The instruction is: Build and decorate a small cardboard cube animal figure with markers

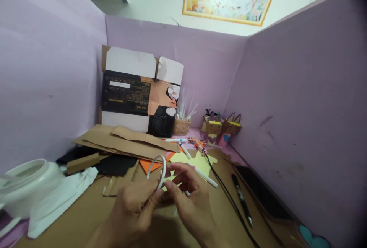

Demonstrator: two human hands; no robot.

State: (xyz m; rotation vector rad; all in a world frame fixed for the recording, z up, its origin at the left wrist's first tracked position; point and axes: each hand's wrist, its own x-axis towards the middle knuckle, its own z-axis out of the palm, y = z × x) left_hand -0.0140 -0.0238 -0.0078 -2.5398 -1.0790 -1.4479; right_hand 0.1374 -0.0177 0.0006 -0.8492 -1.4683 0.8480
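A thin white strip bent into a ring (164,168) stands upright between my two hands. My left hand (134,204) is closed, pinching the ring's bottom between thumb and index finger. My right hand (192,200) is curled at the ring's right side, with its thumb and index fingertips against the strip. Its other fingers are bent, and what lies under them is partly hidden. Behind the hands lie yellow paper (200,162), orange paper (149,166) and a white marker with a pink band (208,178).
Cardboard sheets (100,137) and black paper (117,163) lie back left. A white teapot-like vessel (47,183) stands left. Behind are an unfolded box (126,93) and a basket (182,127). At right are cardboard animal figures (214,127), a black cord (226,190) and a pen (242,200).
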